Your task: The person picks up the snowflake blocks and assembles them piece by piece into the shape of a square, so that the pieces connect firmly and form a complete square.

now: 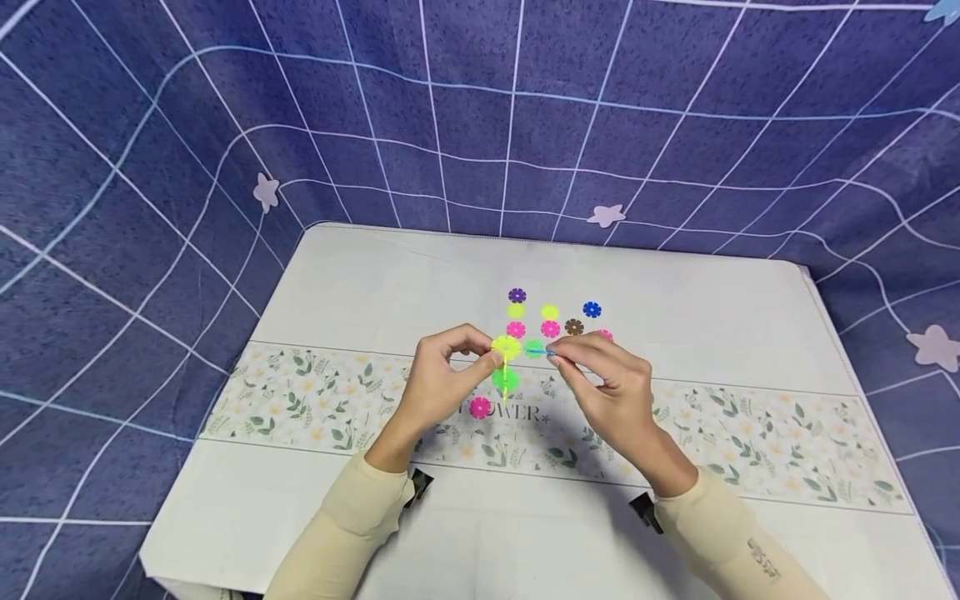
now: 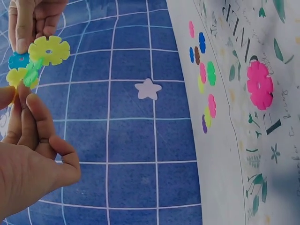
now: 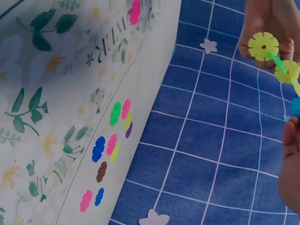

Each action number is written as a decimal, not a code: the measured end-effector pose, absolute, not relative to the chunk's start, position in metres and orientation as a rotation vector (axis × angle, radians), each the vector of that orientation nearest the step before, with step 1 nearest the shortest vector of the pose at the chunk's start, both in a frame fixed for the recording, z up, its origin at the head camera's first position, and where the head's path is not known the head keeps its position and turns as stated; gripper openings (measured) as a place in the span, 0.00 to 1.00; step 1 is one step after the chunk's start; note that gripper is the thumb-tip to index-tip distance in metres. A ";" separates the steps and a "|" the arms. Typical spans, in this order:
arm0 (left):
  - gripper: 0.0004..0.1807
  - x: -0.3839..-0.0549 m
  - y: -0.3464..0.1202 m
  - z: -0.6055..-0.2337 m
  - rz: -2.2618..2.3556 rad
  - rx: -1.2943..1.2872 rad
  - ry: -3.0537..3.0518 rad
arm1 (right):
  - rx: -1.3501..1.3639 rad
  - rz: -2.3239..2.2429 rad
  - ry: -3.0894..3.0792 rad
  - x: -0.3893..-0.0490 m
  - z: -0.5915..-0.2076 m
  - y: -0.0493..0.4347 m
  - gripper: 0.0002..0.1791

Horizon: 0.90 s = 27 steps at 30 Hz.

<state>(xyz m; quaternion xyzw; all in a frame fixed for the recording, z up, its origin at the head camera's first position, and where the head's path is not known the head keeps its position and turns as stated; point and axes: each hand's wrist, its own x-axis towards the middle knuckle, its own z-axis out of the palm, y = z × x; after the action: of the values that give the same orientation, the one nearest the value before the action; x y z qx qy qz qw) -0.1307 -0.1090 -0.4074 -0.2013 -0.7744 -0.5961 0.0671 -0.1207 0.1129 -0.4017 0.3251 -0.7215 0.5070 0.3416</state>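
Note:
My left hand (image 1: pixel 450 367) pinches a small chain of flower-shaped plastic discs between thumb and fingers. A yellow disc (image 2: pixel 49 50) and a green disc (image 2: pixel 33 73) show in this chain, with more yellow by the fingertips. Opposite, my right hand (image 1: pixel 615 387) pinches a blue notched disc (image 1: pixel 538 352), seen nearly edge-on from the head. In both wrist views the blue disc sits right by the chain; whether it is slotted in, I cannot tell. Both hands are raised above the table, and fingers hide part of the pieces.
Loose discs lie beyond the hands: purple (image 1: pixel 517 296), blue (image 1: pixel 592 309), brown (image 1: pixel 573 327), green (image 3: pixel 116 113) and several pink and yellow ones. Nearer, a pink disc (image 1: pixel 481 407) lies on the floral band of the white table (image 1: pixel 360 275). Blue grid curtain (image 1: pixel 465 125) surrounds the back.

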 end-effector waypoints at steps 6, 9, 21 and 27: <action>0.03 -0.130 -0.108 -0.406 -1.850 -0.659 -2.323 | 0.957 1.245 -1.778 -0.122 -0.403 0.112 0.06; 0.03 -0.129 -0.108 -0.404 -1.888 -0.674 -2.317 | 0.983 1.216 -1.751 -0.123 -0.404 0.111 0.04; 0.04 -0.125 -0.107 -0.402 -1.947 -0.696 -2.336 | 1.089 1.096 -1.656 -0.122 -0.403 0.107 0.06; 0.04 -0.125 -0.109 -0.403 -1.975 -0.739 -2.338 | 1.121 1.120 -1.621 -0.123 -0.401 0.104 0.07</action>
<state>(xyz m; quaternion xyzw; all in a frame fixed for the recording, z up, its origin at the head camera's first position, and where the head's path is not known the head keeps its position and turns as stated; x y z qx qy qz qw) -0.1253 -0.1086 -0.4028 -0.2347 -0.7426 -0.6273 -0.0034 -0.1228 0.1042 -0.4014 0.4481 -0.6476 0.4476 0.4236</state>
